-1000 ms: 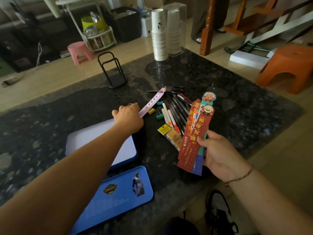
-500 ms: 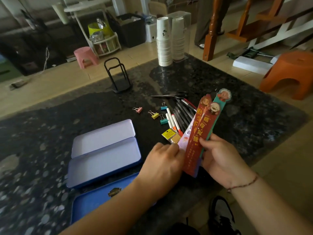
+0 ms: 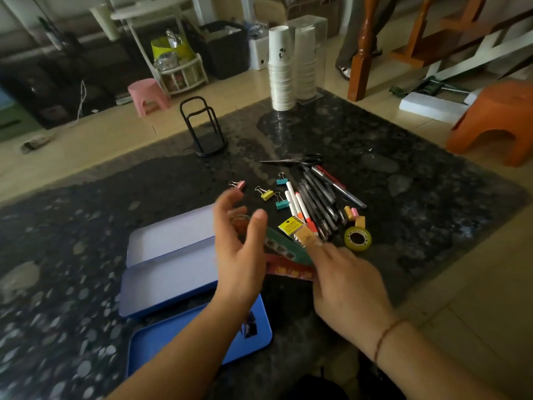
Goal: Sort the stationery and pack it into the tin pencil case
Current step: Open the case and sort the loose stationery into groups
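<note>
2 hands [image 3: 291,264] around bookmarks [image 3: 284,256]

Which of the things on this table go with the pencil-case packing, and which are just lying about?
For the job:
open tin pencil case
bookmarks between the left hand and right hand
pens
binder clips
tape roll
scissors

Lying about:
paper cup stacks
black wire stand
second blue tin

open tin case [image 3: 173,272] unobstructed at left; pens [image 3: 320,203], clips [image 3: 266,194] crowd right
</note>
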`<state>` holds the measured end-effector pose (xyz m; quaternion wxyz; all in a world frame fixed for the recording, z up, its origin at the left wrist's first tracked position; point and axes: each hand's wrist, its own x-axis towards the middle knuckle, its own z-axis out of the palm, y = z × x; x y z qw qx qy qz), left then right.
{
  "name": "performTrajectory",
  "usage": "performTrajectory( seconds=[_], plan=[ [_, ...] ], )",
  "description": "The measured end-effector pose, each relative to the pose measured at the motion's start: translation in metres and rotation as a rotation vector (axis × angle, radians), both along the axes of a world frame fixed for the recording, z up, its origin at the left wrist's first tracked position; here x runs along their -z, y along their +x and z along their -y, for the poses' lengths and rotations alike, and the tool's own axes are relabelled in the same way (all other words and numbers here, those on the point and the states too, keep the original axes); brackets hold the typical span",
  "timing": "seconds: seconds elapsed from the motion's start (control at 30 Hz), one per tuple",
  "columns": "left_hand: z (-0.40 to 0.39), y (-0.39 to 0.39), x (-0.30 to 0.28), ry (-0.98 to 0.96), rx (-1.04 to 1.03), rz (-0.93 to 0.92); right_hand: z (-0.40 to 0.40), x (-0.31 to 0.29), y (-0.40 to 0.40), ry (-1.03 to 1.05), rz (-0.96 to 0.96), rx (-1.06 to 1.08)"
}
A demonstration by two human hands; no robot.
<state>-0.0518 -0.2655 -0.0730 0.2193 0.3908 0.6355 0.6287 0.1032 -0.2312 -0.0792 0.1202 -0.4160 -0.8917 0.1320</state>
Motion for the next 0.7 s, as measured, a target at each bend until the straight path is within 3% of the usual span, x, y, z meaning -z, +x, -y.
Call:
performTrajectory(
  seconds=[0.1, 0.23, 0.33, 0.4, 0.47, 0.57, 0.63, 0.7],
  plan=[
    [-0.004, -0.007, 0.023, -0.255, -0.005, -0.046, 0.000, 0.010, -0.003, -0.109, 0.021, 0.061],
    [0.000, -0.011, 0.022, -0.207, 0.000, -0.068, -0.009, 0.005, 0.006, -0.184, -0.081, 0.129],
    [-0.003, -0.011, 0.013, -0.164, -0.015, 0.035, -0.023, -0.006, 0.017, -0.103, -0.071, 0.091],
    [-0.008, -0.011, 0.013, -0.234, -0.006, 0.083, -0.027, -0.006, 0.022, -0.045, -0.036, 0.049],
    [-0.010, -0.007, 0.016, -0.363, 0.128, -0.025, -0.025, -0.003, 0.022, -0.037, 0.021, 0.014],
    [-0.010, 0.002, 0.025, -0.512, 0.338, -0.376, -0.018, 0.006, 0.013, -0.050, 0.077, 0.003],
    [-0.009, 0.005, 0.030, -0.474, 0.406, -0.553, -0.016, 0.008, 0.009, -0.046, 0.057, 0.011],
    [-0.006, 0.007, 0.028, -0.372, 0.376, -0.579, -0.018, 0.006, 0.009, -0.051, 0.009, 0.018]
  ],
)
